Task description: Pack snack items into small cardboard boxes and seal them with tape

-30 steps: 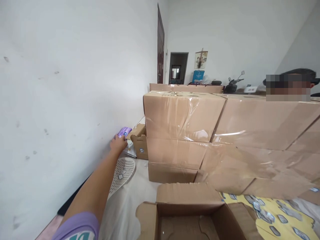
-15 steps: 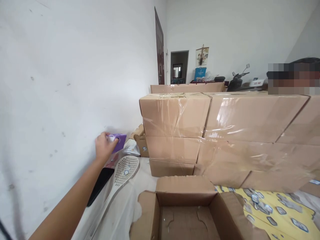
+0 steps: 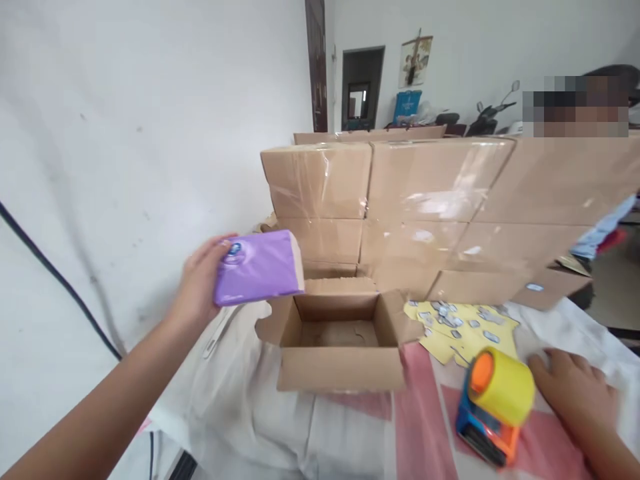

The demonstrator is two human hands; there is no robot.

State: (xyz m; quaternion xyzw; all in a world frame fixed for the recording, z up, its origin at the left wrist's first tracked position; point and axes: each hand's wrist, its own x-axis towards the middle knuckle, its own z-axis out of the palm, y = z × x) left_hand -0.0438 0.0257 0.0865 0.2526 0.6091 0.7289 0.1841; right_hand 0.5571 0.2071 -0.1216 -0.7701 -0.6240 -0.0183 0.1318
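A purple soft pack of tissues [image 3: 260,270] is in my left hand [image 3: 200,273], gripped at its left end with the thumb over the top face. The pack hangs in the air to the left of an open cardboard box [image 3: 340,368], whose flaps are folded outward and whose visible floor is bare. At the right, my right hand [image 3: 580,390] is low over the cloth, slightly blurred, its thumb apart from its fingers and nothing visible in it. Just left of that hand stands a tape dispenser [image 3: 500,400] with a wide yellow roll, blue and orange body.
Behind the open box rises a wall of taped cardboard boxes [image 3: 320,183]. A yellow sheet [image 3: 473,343] with small labelled scraps lies to the right. Another person [image 3: 575,110] is beyond the boxes. A black cable [image 3: 55,277] runs along the white wall at left.
My left hand has brought the tissue pack from beside the wall toward the open box. The view has tilted down and right; my right hand and the tape dispenser now show.
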